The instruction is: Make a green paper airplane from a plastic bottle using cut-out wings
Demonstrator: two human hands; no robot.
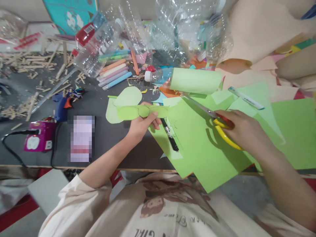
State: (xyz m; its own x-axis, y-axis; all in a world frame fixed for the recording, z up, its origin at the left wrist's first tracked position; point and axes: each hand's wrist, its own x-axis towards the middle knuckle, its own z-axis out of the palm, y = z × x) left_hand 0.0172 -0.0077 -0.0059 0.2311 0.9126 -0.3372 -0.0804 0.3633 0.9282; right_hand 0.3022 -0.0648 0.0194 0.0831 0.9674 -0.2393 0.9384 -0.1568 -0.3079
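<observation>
My left hand (143,123) pinches a light green cut-out paper strip (130,112) with a pencilled circle in its middle, held just above the dark table (103,138). My right hand (243,130) is closed round the yellow and red handles of scissors (217,121), whose blades point up-left over a large green paper sheet (204,148). A black pen (170,134) lies on that sheet's left edge, below my left fingers. A rounded green paper shape (128,96) lies just behind the strip.
A green paper roll (195,80) and clear plastic bottles (98,49) stand behind. Coloured markers (115,74), wooden stick scraps (27,85), a pink glue gun base (38,136) and a phone (81,138) lie to the left. Beige paper (259,33) piles at right.
</observation>
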